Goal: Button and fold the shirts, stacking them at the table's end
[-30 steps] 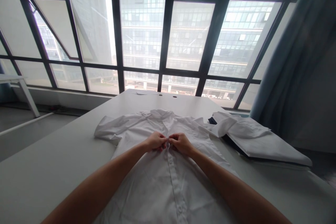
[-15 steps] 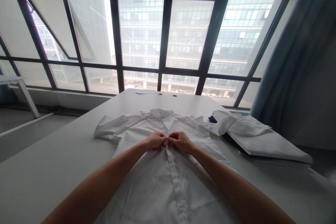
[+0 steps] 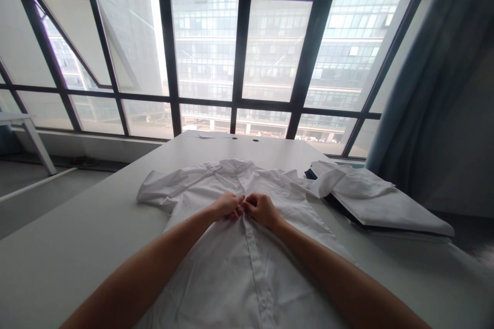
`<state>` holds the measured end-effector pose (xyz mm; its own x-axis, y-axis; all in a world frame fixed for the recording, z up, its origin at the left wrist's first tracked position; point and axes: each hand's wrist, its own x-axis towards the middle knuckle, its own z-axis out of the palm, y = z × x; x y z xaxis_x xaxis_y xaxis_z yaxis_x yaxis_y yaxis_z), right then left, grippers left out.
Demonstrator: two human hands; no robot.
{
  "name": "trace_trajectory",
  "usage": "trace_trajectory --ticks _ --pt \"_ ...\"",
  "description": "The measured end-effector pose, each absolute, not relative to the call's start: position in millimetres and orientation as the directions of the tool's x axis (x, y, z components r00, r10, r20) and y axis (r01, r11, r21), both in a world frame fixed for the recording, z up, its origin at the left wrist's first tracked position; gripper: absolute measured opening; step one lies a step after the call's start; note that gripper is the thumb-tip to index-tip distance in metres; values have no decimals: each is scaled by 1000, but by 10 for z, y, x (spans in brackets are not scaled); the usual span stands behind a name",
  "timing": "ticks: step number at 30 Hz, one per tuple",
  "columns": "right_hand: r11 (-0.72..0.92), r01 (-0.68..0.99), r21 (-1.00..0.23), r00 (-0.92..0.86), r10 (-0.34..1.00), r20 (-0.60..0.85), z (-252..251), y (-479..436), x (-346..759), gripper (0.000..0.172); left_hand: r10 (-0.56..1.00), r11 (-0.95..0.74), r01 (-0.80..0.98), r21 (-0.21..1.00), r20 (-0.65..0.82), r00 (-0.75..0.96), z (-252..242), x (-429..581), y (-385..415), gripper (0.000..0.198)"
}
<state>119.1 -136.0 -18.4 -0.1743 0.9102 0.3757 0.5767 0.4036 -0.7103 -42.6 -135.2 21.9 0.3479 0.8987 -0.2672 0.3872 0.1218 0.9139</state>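
A white short-sleeved shirt (image 3: 216,267) lies front side up, its collar toward the window and its hem toward me. Down its middle runs the button placket (image 3: 252,262), with several buttons showing on the lower part. My left hand (image 3: 228,205) pinches the placket edge at chest height. Right beside it, my right hand (image 3: 262,209) is closed on the same strip, thumb and fingertips together. The fingertips of both hands meet there, and whatever button or buttonhole lies between them is hidden.
A white table (image 3: 96,226) bears the shirt. To the right lies a stack of folded white garments (image 3: 386,203) with a dark layer beneath; the shirt's right sleeve reaches it. Grey-blue curtain (image 3: 417,92) hangs at right, large windows (image 3: 204,46) ahead. Another white table (image 3: 34,133) stands at left.
My right hand's fingers have curled a little more over the placket, while the left keeps its pinch. The view has shifted slightly; the shirt lies as before.
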Motion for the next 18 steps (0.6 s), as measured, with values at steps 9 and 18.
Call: trace_trajectory --ticks 9,18 --pt "429 625 -652 -191 894 405 -134 -1423 1164 10 930 96 474 875 -248 270 226 -416 -1375 31" --pt "436 495 -752 -244 900 361 -170 -1339 1255 17 934 89 382 920 -210 288 168 -403 -1336 22"
